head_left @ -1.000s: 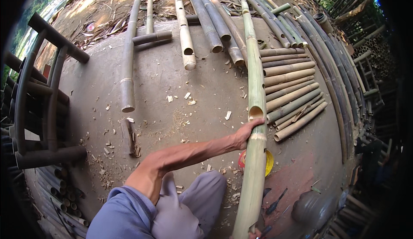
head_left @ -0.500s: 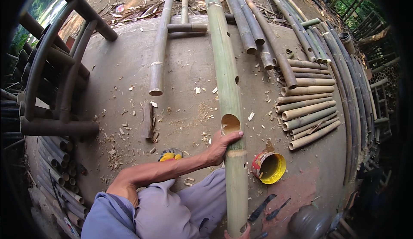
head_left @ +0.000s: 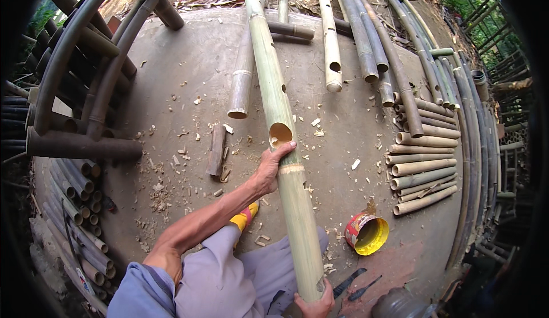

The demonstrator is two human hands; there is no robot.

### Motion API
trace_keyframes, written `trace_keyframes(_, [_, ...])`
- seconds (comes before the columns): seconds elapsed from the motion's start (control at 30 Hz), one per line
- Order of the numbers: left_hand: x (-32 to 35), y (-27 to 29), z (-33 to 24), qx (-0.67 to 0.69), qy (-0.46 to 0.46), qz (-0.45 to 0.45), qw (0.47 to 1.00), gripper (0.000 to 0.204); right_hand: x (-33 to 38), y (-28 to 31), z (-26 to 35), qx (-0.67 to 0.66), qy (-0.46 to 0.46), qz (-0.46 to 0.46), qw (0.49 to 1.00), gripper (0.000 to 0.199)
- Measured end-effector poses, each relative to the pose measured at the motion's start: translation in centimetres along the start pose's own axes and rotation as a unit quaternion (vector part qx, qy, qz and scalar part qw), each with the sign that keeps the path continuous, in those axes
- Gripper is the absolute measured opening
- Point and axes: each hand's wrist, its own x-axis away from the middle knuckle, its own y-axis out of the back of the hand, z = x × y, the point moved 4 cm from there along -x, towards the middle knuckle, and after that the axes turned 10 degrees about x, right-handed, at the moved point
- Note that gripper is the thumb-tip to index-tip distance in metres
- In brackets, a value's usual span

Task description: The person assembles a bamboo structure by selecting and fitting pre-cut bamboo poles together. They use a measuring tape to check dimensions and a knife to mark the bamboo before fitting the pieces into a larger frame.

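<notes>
Several bamboo tubes (head_left: 87,235) are stacked well to the left of the long green pole (head_left: 297,215), with a dark bamboo frame (head_left: 84,146) standing beyond them. Closer to the pole, on that same side, a short brown bamboo piece (head_left: 215,151) lies on the floor among pale chips. Next comes the left hand (head_left: 269,168), gripping the pole just below its large round hole, thumb laid across the front near the hole's lower edge. The pole slants between both hands, running on well past the left one. At its near end is the right hand (head_left: 320,303), which appears clasped around it, though the picture's edge makes the fingers hard to read. Just right of that end lie two dark tools (head_left: 350,281); farther right of the pole, a red and yellow bucket (head_left: 355,227) and a row of short bamboo lengths (head_left: 426,166).
</notes>
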Motion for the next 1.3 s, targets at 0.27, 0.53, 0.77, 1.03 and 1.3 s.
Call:
trace_keyframes(0.27, [2.7, 1.9, -2.3, -0.140, -0.049, -0.012, 0.989, 0.092, -9.2, -2.3, 11.2, -0.055, 0.117, -0.006, 0.992, 0.090])
trace_keyframes(0.53, [1.8, 4.6, -7.3, -0.118, -0.056, -0.022, 0.991, 0.059, -14.9, -6.8, 21.2, -0.145, 0.342, -0.001, 0.929, 0.083])
trace_keyframes(0.77, [-0.8, 13.3, -22.0, -0.378, -0.088, -0.158, 0.908, 0.051, -18.0, -7.7, 15.6, -0.088, 0.256, 0.081, 0.959, 0.057])
trace_keyframes(1.03, [1.3, 13.7, -27.6, -0.654, -0.360, -0.296, 0.595, 0.065, -20.2, -8.4, 9.6, -0.085, 0.175, 0.072, 0.978, 0.050])
trace_keyframes(1.3, [-8.1, -6.0, -8.6, -0.639, -0.381, 0.193, 0.640, 0.026, -23.7, -2.5, 10.4, -0.216, 0.210, -0.052, 0.952, 0.040])
